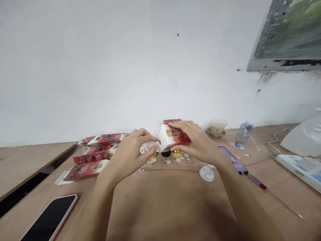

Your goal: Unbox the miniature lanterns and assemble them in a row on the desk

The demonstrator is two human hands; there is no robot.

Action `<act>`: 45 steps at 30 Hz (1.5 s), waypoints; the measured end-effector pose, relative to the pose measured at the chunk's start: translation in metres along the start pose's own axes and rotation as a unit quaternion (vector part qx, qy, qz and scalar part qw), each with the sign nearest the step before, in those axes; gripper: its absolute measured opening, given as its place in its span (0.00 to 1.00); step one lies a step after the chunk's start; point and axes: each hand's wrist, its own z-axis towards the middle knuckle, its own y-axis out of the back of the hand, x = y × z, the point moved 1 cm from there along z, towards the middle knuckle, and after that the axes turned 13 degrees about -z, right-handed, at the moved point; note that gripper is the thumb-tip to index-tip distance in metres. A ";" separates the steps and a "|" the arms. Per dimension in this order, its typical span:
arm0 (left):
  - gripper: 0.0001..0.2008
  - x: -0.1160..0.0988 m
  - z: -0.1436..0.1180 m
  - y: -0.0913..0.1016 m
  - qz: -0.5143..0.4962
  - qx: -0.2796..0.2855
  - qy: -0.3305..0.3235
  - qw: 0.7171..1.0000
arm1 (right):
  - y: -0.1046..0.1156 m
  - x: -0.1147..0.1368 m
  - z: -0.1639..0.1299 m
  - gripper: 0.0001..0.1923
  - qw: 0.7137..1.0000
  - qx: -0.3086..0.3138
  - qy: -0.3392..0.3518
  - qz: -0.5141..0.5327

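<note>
A red and white cardboard box point(165, 137) is held above the table, its white end turned to the left. My right hand point(197, 142) grips it from the right, fingers on top and thumb on the lower near edge. At the box's left end, the thumb and forefinger of my left hand point(135, 152) close on the white flap. Just below the box stand round gold pieces point(176, 152) and a black one point(166, 154), partly hidden. Small white parts with bent wires point(168, 162) lie in a row in front of them.
Several flat red boxes point(87, 170) lie at left, above a phone point(48, 219). To the right are a white translucent round part point(207, 173), another phone point(234, 160), a screwdriver point(265, 189), a lidded cup point(218, 127), a water bottle point(242, 135) and a power strip point(299, 169). A wall point(125, 67) rises behind.
</note>
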 end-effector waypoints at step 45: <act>0.16 0.006 0.000 -0.004 -0.329 0.139 0.030 0.934 | -0.027 0.013 0.009 0.25 0.802 -0.089 -0.303 0.507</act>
